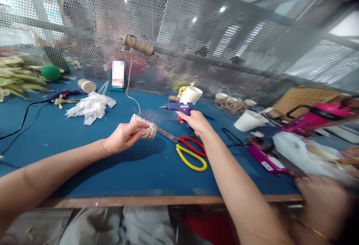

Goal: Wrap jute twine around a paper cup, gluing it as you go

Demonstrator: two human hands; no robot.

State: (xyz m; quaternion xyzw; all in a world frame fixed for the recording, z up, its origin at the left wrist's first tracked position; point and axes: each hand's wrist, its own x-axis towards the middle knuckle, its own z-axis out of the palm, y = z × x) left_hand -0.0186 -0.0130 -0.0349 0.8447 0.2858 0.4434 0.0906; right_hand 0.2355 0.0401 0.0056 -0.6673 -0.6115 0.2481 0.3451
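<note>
My left hand [123, 137] is closed round a paper cup [144, 125] partly wrapped in twine, holding it on its side above the blue table [84, 163]. A strand of twine [131, 88] runs up from the cup to a spool [138, 45] on the mesh wall. My right hand [196, 121] grips a blue glue gun [179, 107] by its handle, nozzle pointing left, a short way right of the cup. Scissors with red and yellow handles [190, 153] lie on the table between my hands.
A white cup [191, 95] stands behind the glue gun. White wrapping [91, 107], another glue gun [63, 95], a roll [86, 85] and green leaves [17, 77] lie at the left. At the right are a tipped white cup [248, 121], twine coils [232, 105], a pink glue gun [316, 116] and another person's hand [325, 200].
</note>
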